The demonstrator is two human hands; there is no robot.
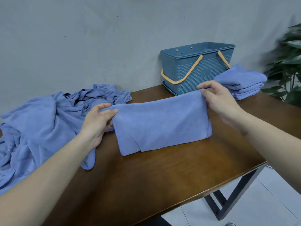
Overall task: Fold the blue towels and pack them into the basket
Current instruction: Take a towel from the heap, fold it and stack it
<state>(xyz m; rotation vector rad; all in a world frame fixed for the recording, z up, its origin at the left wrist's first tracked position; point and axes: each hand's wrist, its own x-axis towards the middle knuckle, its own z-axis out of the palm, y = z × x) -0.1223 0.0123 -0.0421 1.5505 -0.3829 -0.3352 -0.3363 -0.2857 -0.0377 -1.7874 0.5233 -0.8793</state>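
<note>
- One towel (161,124) lies half-folded in the middle of the table (162,185), doubled over into a long rectangle, its fold line toward the far edge.
- My left hand (97,121) pinches the towel's far left corner between thumb and fingers, curled round the cloth.
- My right hand (218,98) pinches the far right corner the same way, thumb on top, fingers under the fold.
- One basket (195,69), blue with two orange handles hanging down its sides, stands at the far edge of the table against the wall (81,38). I see no towel above its rim; its floor is hidden from me.
- One stack of folded towels (242,84) sits just beside the basket, toward the far right corner; three layers or so show, the exact count I cannot tell.
- One loose heap of unfolded towels (40,128) covers the left end of the table and hangs over its edge; how many are tangled there I cannot tell. My left forearm crosses over it.
- One leafy plant (288,62) stands past the right end of the table.
</note>
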